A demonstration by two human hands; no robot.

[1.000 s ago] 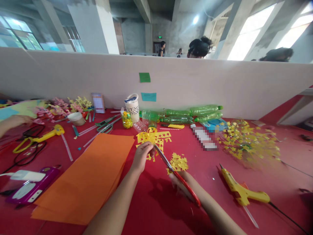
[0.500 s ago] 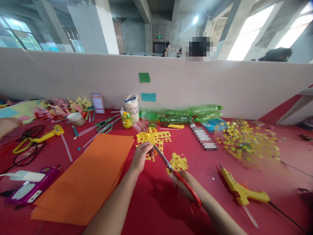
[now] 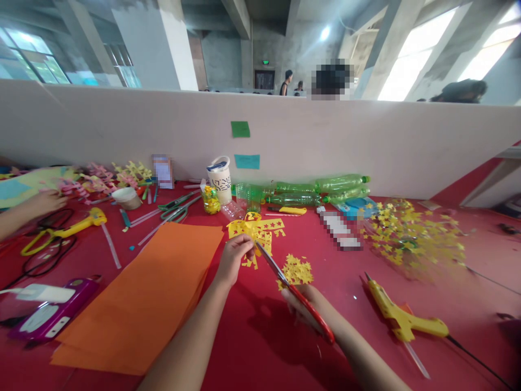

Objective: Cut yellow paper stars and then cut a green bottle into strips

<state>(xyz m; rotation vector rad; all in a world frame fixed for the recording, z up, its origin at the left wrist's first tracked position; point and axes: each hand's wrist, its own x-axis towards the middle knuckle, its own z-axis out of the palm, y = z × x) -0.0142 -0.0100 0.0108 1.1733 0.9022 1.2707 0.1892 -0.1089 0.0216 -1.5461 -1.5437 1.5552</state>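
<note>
Curled round scissors (image 3: 312, 311) with the right hand (image 3: 318, 298); slanting away and leftward along the blades to pinched fingertips of the left hand (image 3: 233, 256) (cannot tell on what). Close to yellow scraps (image 3: 265, 237) just beyond, stars (image 3: 299, 270) beside the blades.

left hand (image 3: 236, 255): center, fingertips pinched together, palm turned inward
left forearm: runs from near edge, angled far and slightly right
right hand (image 3: 303, 304): right of and nearer than left hand, fingers curled in a grip
right forearm: from near right, angled far and left
hand gap: apart, not touching
</note>
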